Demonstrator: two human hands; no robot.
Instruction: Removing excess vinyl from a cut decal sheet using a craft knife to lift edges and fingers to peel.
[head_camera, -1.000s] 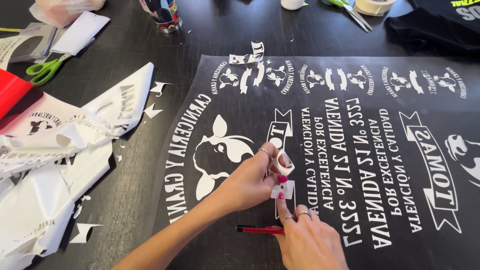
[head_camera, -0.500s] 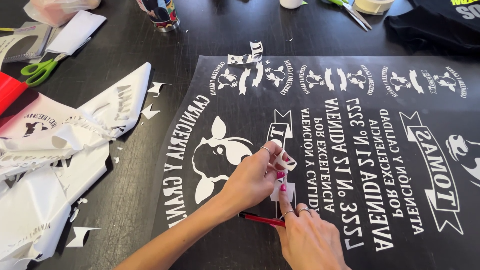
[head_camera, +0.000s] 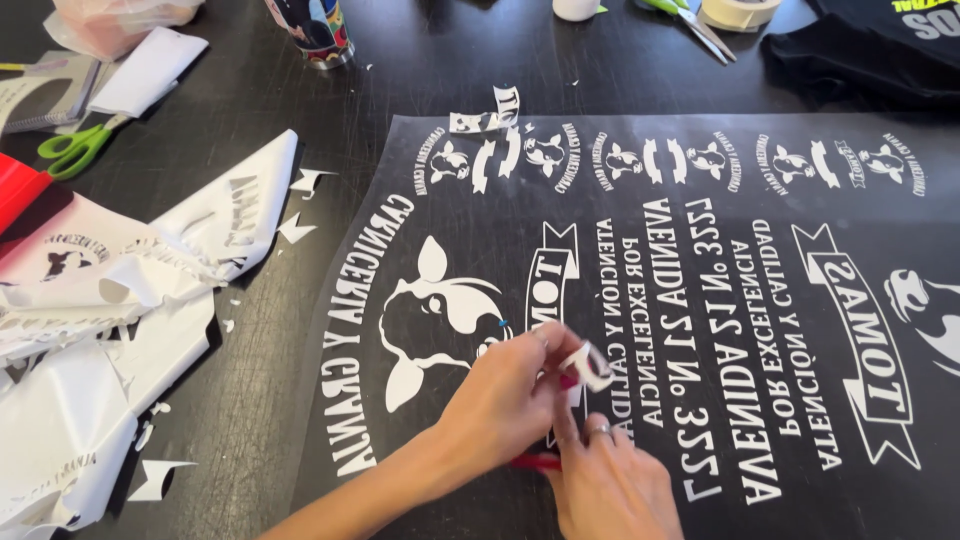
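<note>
Near the front edge of the black table (head_camera: 420, 80), I see my left hand (head_camera: 505, 400) with its fingers pinched together on a small white scrap of vinyl (head_camera: 590, 365), lifted just off the big transfer sheet (head_camera: 640, 300). My right hand (head_camera: 612, 485) lies just below it, fingers curled, a ring on one finger; a red weeding tool (head_camera: 535, 462) shows between the two hands, its end running under the right hand, so I take it as held there, though the grip itself is hidden. Both hands rest over the ribbon banner (head_camera: 553, 275) printed beside the white cow head (head_camera: 430, 320).

The sheet is dark with white mirrored lettering and a row of small emblems along its far edge, and it fills the right part of the table. At the left edge lies a crumpled heap of peeled white backing (head_camera: 110, 330), with loose slivers around it. Green-handled scissors (head_camera: 75, 148) sit near the far left corner. A patterned cup (head_camera: 315, 28) stands at the far edge, a roll of tape (head_camera: 740, 10) further right, and a black shirt (head_camera: 880, 50) in the far right corner.
</note>
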